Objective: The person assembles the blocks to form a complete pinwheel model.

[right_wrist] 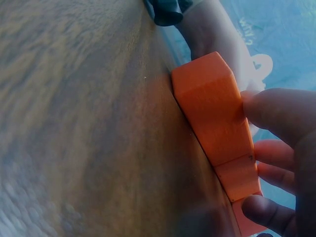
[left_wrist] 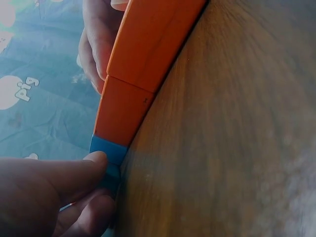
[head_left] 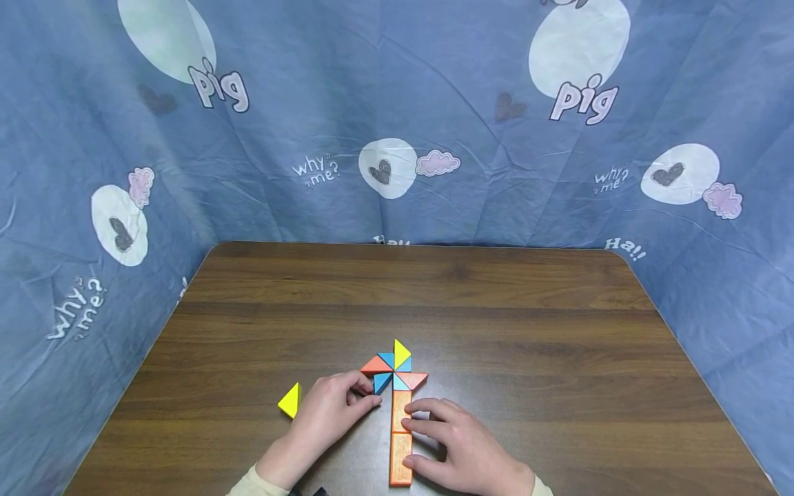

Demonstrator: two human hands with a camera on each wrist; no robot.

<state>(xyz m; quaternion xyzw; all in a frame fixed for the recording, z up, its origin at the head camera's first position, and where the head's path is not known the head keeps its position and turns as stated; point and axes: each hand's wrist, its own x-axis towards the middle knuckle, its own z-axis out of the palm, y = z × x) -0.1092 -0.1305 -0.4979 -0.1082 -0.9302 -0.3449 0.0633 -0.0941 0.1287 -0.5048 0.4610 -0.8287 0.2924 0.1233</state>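
On the table a pinwheel of triangular blocks surrounds one centre point: a yellow block [head_left: 401, 353], a red block [head_left: 376, 366], a pink-red block [head_left: 412, 380] and several blue ones. My left hand [head_left: 331, 406] pinches a blue triangular block [head_left: 381, 382] at the pinwheel's lower left, between thumb and fingers. Below the pinwheel two orange rectangular blocks [head_left: 400, 458] lie end to end as a stem. My right hand [head_left: 465, 444] rests its spread fingertips on the stem's right side; in the right wrist view its thumb touches the nearer orange block [right_wrist: 207, 108].
A loose yellow triangular block [head_left: 290, 401] lies left of my left hand. The brown wooden table [head_left: 527, 310] reaches to a blue printed cloth [head_left: 434, 207] hanging behind and at both sides.
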